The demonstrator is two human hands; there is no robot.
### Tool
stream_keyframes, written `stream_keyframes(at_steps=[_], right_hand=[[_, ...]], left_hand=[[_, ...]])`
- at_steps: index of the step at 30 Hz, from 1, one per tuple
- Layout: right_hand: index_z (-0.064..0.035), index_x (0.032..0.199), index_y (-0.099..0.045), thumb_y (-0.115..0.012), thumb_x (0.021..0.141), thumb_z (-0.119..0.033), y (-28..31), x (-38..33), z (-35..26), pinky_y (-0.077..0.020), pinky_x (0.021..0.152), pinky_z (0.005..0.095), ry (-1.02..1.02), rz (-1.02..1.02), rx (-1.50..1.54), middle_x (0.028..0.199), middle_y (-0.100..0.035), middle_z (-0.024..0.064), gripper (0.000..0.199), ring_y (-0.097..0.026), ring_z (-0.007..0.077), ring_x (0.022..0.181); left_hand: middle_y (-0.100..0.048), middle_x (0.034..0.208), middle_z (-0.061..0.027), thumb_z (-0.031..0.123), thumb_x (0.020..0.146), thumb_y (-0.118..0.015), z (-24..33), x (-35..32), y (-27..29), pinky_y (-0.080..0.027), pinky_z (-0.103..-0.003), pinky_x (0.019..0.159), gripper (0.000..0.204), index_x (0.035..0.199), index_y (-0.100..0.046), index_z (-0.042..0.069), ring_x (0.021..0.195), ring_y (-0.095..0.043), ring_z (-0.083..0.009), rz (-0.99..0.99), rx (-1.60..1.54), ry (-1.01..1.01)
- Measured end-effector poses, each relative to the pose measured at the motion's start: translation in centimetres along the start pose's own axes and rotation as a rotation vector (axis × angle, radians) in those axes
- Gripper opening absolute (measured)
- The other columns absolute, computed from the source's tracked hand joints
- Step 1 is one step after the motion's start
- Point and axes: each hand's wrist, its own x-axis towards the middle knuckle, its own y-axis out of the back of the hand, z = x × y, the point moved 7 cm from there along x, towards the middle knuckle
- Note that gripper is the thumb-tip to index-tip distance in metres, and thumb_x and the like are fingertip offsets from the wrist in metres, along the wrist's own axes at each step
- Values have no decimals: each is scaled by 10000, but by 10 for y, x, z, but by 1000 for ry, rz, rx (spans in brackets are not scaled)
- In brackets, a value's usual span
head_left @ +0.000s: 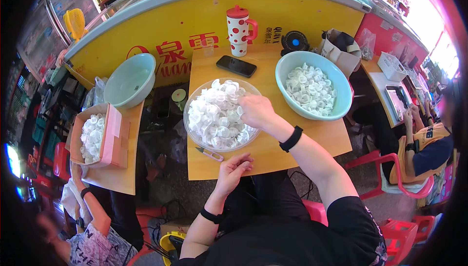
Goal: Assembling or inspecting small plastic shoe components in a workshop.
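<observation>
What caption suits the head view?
Right hand over a bowl of small white pieces, left hand at the near edge of the table, blue basin of similar pieces to the right.

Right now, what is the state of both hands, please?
Left hand: loosely curled; nothing visible held, but cannot be sure.
Right hand: at the white plastic pieces; grip cannot be told.

The white pieces (222, 115) look like glossy plastic, the table (273, 155) smooth wood.
</observation>
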Motion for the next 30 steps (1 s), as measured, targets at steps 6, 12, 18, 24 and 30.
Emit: stream_keyframes(at_steps=[6, 12, 18, 24, 30], right_hand=[[-34, 878, -617, -725, 693, -169, 49, -64, -16, -478, 641, 396, 155, 220, 387, 861, -612, 131, 254, -612, 306, 744], [-54, 1006, -651, -770, 710, -157, 46, -139, -32, -495, 694, 346, 35, 63, 754, 910, -573, 107, 335, -616, 280, 807], [-96, 1071, -634, -770, 713, -149, 57, -155, -14, -511, 671, 366, -31, 107, 516, 995, -561, 127, 386, -616, 296, 822], [-40, 1094, -583, -726, 725, -147, 110, -163, 89, -519, 659, 405, -349, 386, -281, 990, -565, 170, 410, -645, 341, 805], [-41, 931, -622, -692, 755, -164, 87, -178, 130, -487, 625, 427, -365, 148, -400, 861, -574, 130, 226, -622, 343, 753]], left_hand=[[-656, 1077, -145, 77, 940, -551, 8, -6, -2, -507, -292, 823, 339, 1259, -547, -37, 930, -634, -175, -10, -82, 73], [-636, 1130, -157, 83, 964, -512, 41, -7, -41, -503, -291, 829, 363, 1300, -498, -54, 967, -621, -181, -159, -644, 67], [-636, 1123, -183, 72, 954, -527, 12, -2, -40, -507, -299, 830, 338, 1266, -528, -59, 944, -634, -201, -82, -558, 135], [-643, 1074, -226, 56, 918, -564, 13, 8, -26, -523, -301, 800, 351, 1249, -540, -59, 897, -655, -248, -86, -600, 136], [-650, 1086, -196, 46, 922, -561, 7, 19, -26, -514, -286, 793, 326, 1237, -563, -40, 892, -650, -211, -135, -583, 166]])
